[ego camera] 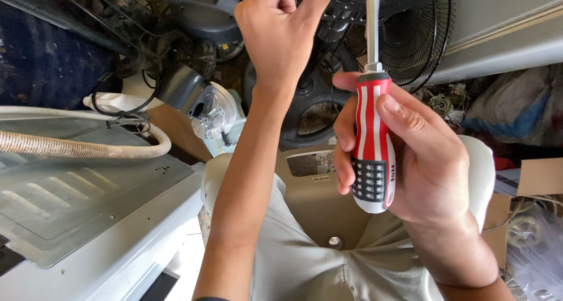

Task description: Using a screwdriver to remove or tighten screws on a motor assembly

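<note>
A cluttered workshop floor is showing below the person, crowded with a black wire fan guard (pixel 419 40) lying beyond the fingers, a round black fan base (pixel 305 104) under them, and a grey motor housing (pixel 202 104) off to the left of the fingers. A pale metal appliance panel (pixel 88 201) with a ribbed hose (pixel 76 147) across it is filling the lower left. Cardboard (pixel 536 178) and tangled wires are lying to the right.

The right hand (pixel 419 160) is gripping a screwdriver (pixel 373 142) by its red-and-white striped handle, fingers wrapped closed around it and thumb pressing along the front, with the steel shaft pointing up and away toward the fan guard. The left hand (pixel 281 34) is reaching forward above the fan base, fingers curled shut with the thumb extending upward; whether anything is pinched inside them cannot be told. The screwdriver is standing just right of the left wrist, apart from it.
</note>
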